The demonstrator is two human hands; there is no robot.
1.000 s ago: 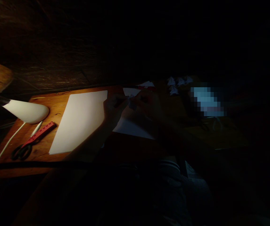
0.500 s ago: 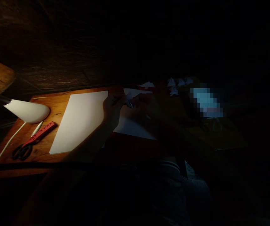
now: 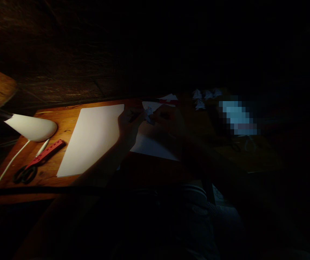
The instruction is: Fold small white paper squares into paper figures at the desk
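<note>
A small folded piece of white paper is held up between my two hands, over the middle of the table. My left hand pinches it from the left, fingers closed, lit by the lamp. From the right, my right hand grips its other side with closed fingers, mostly in shadow. Beneath the left forearm lies a large white paper sheet. Another sheet rests below the hands, partly shaded. Several small folded paper pieces stand at the back right.
At the left, scissors with black handles and a red patterned blade cover lie beside a white lamp part and its cord. A glowing, blurred-out screen is at the right. Red and white items lie behind my hands.
The folded paper between my hands has turned and now shows a broader, paler face. Both hands stay nearly in place.
</note>
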